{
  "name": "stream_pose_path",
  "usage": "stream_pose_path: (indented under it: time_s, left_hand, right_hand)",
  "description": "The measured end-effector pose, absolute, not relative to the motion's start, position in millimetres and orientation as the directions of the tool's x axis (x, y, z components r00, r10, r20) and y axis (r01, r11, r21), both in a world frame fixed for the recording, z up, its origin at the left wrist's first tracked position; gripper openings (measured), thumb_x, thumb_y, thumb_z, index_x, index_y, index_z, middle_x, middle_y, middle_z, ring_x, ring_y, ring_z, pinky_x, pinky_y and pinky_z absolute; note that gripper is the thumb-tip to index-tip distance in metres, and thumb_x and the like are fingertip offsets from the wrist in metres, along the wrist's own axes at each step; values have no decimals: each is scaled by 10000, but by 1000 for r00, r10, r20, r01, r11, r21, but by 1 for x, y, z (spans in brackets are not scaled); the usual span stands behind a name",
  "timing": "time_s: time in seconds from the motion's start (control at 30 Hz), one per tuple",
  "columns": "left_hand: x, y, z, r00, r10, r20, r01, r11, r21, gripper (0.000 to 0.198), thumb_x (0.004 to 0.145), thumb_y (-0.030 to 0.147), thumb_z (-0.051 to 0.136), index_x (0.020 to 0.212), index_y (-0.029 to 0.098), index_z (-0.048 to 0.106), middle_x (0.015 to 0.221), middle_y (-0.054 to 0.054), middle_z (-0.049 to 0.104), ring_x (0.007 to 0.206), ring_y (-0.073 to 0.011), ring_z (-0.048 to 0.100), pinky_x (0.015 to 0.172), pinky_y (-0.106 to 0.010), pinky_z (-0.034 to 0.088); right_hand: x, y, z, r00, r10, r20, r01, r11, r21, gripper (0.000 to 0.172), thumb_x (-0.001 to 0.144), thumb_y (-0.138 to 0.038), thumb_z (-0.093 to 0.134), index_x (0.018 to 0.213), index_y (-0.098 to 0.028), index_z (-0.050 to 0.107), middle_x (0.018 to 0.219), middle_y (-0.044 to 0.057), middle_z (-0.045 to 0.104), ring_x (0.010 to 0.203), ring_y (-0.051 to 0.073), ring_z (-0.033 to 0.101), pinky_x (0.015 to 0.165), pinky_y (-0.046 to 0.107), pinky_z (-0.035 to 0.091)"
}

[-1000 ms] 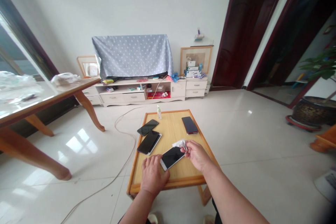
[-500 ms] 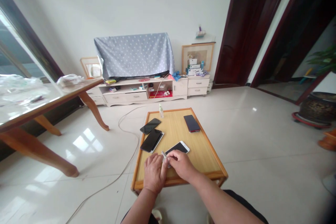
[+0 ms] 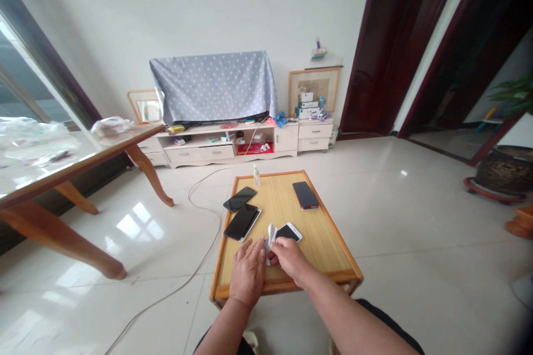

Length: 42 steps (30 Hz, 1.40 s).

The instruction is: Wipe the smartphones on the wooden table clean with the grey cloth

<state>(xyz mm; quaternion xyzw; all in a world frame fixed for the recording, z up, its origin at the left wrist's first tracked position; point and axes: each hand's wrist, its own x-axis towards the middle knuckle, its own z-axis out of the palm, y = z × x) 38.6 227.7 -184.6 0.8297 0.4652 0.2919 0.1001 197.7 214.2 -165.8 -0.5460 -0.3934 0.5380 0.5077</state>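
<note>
The white phone (image 3: 290,231) lies near the front of the small wooden counter (image 3: 328,227). Only its far end shows, because both hands cover the rest. The left hand (image 3: 249,272) lies flat and open on the counter with its fingers stretched out. It grips nothing, and its fingertips seem to rest by the near end of the phone to keep it from sliding. The right hand (image 3: 290,258) is closed, with its fingers pinched on a white cloth (image 3: 270,236). The cloth sticks up between the two hands and touches the phone. I think the phone is being wiped. To do that well, the flat hand should press softly so the phone stays put. The cloth should lie flat on the glass and rub with a light push from one end to the other, so no spot is missed. The phone should stay away from the edge of the counter. Three dark phones lie farther back: two close together on the left (image 3: 240,198) (image 3: 242,222) and one on the right (image 3: 305,194). A small bottle (image 3: 257,176) stands at the far edge. One second ago the right hand held the cloth at the far end of the white phone, well apart from the left hand, and most of the dark screen showed. Now the right hand has come back to the near end, right beside the left hand. Half a second ago only a little bit of cloth peeked out. Now more of it stands up.
</note>
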Motion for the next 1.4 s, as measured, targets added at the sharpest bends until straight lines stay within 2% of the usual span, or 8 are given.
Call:
stream_pose_path:
  time_s: [0.2,0.4,0.63,0.73,0.87,1.0,1.17,1.4]
  left_hand:
    - [39,229,-185,311,862,400,705,-491,511,369,1021,365,367,1205,246,665,1126,-89,709,1215,-265,559,1012,-484,485]
    - [38,228,-182,257,882,395,708,-450,544,339,1019,379,373,1050,238,679,1067,-76,693,1074,-238,612,941,-433,500]
    - [37,227,-183,290,855,430,709,-494,504,359,1016,352,385,1261,253,628,1132,-78,697,1105,-237,603,952,-422,499]
    - [37,226,-182,304,842,445,715,-511,478,388,1012,341,397,1350,286,579,1178,-69,703,1132,-240,604,957,-437,501]
    - [36,225,-182,364,814,453,706,-558,436,434,1008,319,406,1430,316,506,1226,-60,702,1197,-246,583,990,-459,497]
    - [36,224,-185,384,797,467,715,-576,396,487,1001,297,413,1486,331,427,1287,-61,676,1248,-255,561,1013,-473,492]
    - [37,222,-184,433,765,477,705,-617,350,553,1006,290,399,1550,293,298,1390,-84,611,1310,-252,528,1044,-466,465]
    - [38,216,-178,501,744,442,686,-653,321,717,965,415,509,1581,236,188,1454,-112,554,1345,-273,498,1098,-477,420]
  right_hand:
    - [211,218,-170,224,952,-209,-126,-184,-975,182,770,-365,599,684,-206,575,668,1,658,593,148,609,548,243,448]
    - [209,217,-175,331,929,-164,-69,-150,-986,184,745,-354,617,650,-224,528,613,-34,584,552,141,562,547,256,447]
    - [206,216,-169,448,894,-11,53,-39,-998,256,785,-483,671,774,-245,579,691,-8,600,675,179,564,600,272,447]
    - [202,214,-163,453,890,55,110,5,-994,355,796,-573,681,735,-243,565,677,-1,601,656,178,558,604,281,440]
    - [192,209,-160,183,967,-177,-67,-167,-984,495,837,-699,589,752,-211,594,721,20,653,603,164,595,500,255,400]
    - [188,207,-160,41,958,-286,-262,-266,-928,457,822,-646,643,897,-196,655,837,45,707,701,160,652,517,219,407]
    - [189,209,-161,38,949,-314,-394,-275,-877,364,751,-523,749,879,-200,638,830,28,707,726,158,648,579,236,455]
    - [189,211,-163,146,956,-256,-369,-187,-910,171,697,-322,710,731,-203,592,713,-20,632,678,135,561,582,234,410]
